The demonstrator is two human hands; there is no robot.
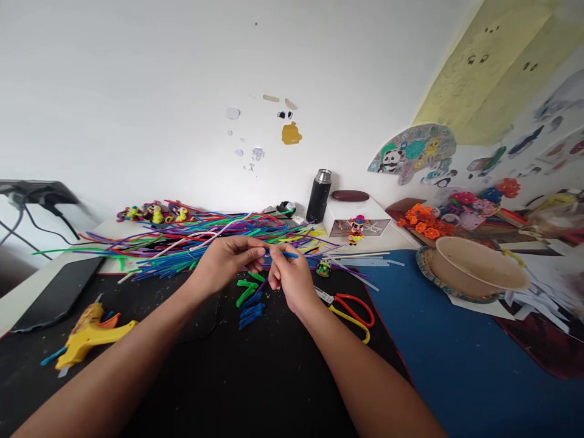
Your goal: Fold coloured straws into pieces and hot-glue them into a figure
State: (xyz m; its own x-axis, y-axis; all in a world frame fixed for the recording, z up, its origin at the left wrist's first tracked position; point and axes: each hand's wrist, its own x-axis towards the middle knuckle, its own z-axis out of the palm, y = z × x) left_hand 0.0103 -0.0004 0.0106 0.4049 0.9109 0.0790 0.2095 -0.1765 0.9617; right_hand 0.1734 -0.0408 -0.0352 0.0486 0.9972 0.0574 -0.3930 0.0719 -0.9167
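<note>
Blue stick sits pinched at the fingertips of the left hand and right hand, above the black mat. Cut green and blue pieces lie just beneath, with scissors beside the right wrist. A pile of coloured sticks crowds the far edge. A glue gun lies well left and a bowl well right. The near mat is bare.

Yellow glue gun on my desk left, red-yellow scissors right, black flask at wall, beige bowl far right.
</note>
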